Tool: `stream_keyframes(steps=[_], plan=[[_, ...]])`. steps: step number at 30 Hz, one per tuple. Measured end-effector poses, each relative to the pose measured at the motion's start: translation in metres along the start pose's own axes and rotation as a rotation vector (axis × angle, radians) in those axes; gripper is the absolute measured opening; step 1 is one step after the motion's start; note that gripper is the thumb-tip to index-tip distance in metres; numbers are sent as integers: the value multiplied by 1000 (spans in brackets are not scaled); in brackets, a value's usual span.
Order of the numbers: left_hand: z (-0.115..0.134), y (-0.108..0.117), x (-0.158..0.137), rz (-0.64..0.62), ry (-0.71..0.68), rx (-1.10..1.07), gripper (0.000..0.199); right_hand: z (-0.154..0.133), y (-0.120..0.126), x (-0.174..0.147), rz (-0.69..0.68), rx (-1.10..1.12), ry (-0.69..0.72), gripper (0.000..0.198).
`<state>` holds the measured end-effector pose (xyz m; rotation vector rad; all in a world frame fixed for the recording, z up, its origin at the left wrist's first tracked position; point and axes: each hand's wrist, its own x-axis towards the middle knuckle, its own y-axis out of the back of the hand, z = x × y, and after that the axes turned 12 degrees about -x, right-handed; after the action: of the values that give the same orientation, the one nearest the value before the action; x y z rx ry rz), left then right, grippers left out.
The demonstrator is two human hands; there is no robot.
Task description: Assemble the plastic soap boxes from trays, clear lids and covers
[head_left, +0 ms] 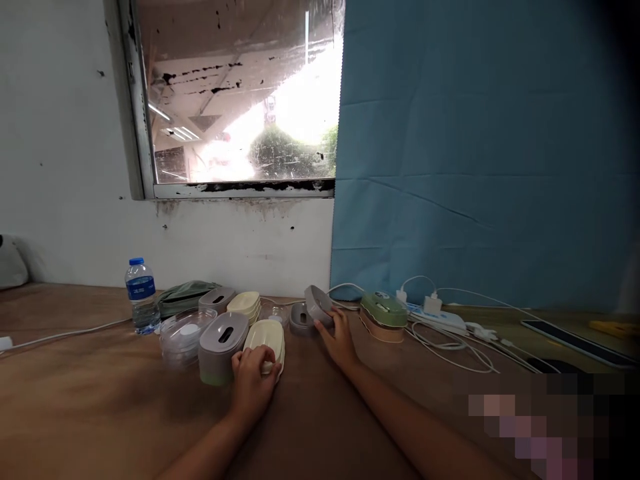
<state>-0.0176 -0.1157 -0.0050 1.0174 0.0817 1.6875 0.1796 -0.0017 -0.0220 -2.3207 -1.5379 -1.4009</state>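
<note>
My right hand (341, 339) grips a grey oval tray-like piece (318, 305) by its near right edge, tilted up on its side. Just left of it, a similar grey oval piece (300, 320) rests on the table. With curled fingers, my left hand (253, 375) grasps the near end of a cream oval lid (265, 335), the top one of a small stack. Directly left of that stack is a taller grey oval box (223, 340) with a slot in its top and a greenish base. Behind it are another slotted grey piece (217, 297) and more stacked cream lids (244, 303).
Clear plastic containers (183, 337) are stacked at the left, near a water bottle (141, 297) and a green pouch (187, 295). To the right stand a green and brown lunch box (384, 317), a power strip (440, 319) with loose cables, and a phone (577, 343).
</note>
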Motion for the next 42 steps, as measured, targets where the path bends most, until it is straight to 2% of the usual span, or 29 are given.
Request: stream_keyframes(steps=[5, 8, 10, 14, 16, 18, 21, 23, 26, 28, 30, 32, 34, 38, 42], plan=[[16, 6, -9, -34, -200, -8, 10, -9, 46, -27, 21, 171, -185, 31], [28, 4, -18, -130, -210, -161, 11, -11, 75, -48, 28, 283, -293, 25], [34, 2, -24, -255, -163, -299, 13, -11, 92, -61, 40, 353, -351, 23], [35, -3, -33, -617, -168, -420, 21, -8, 119, -79, 32, 461, -449, 22], [31, -3, -34, -765, -193, -482, 24, -9, 126, -84, -58, 529, -474, 22], [27, -3, -33, -851, -220, -555, 28, -12, 129, -86, -183, 537, -450, 24], [25, 1, -29, -831, -313, -544, 26, -19, 128, -86, -319, 441, -322, 29], [25, 6, -25, -737, -355, -491, 21, -22, 126, -87, -377, 421, -216, 33], [25, 12, -20, -549, -311, -483, 11, -22, 126, -89, -431, 383, -55, 35], [22, 13, -18, -456, -255, -482, 29, -23, 129, -91, -469, 298, 61, 34], [18, 12, -18, -414, -197, -439, 62, -26, 134, -92, -532, 203, 177, 31], [14, 10, -18, -426, -162, -362, 91, -33, 139, -91, -600, 132, 252, 28], [14, 9, -19, -477, -164, -281, 104, -40, 143, -90, -644, 90, 274, 26], [19, 10, -19, -569, -237, -181, 92, -45, 145, -89, -703, 95, 247, 30], [24, 12, -18, -556, -282, -161, 80, -42, 144, -90, -709, 123, 227, 36]])
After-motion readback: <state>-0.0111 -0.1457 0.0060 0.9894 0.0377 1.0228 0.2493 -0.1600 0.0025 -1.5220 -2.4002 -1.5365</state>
